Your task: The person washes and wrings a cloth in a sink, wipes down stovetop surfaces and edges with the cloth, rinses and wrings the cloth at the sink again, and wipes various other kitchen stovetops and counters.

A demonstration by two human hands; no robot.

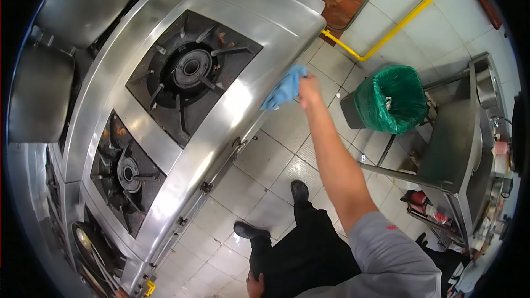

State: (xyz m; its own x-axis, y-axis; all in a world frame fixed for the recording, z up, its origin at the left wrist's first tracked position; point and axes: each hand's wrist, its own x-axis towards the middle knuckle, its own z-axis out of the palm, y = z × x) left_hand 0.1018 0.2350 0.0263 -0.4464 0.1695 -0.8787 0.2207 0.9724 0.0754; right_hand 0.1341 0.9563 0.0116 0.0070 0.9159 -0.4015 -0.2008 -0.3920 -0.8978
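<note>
My right hand (309,92) is closed around a bunched blue cloth (284,89). The cloth is at the front edge of the stainless steel stove (221,113), near its far corner, and looks slightly blurred. My right arm is stretched out over the tiled floor. Low in the view, my left hand (255,286) hangs against my dark trouser leg, partly cut off by the frame. Its visible fingers lie loosely against the cloth of the trousers, and nothing shows in them.
Two burners, a far one (191,67) and a nearer one (128,174), are set in the stove. Large metal pots (41,94) stand behind. A bin with a green liner (381,102) and a steel table (450,149) are at right. A yellow pipe (411,14) follows the wall.
</note>
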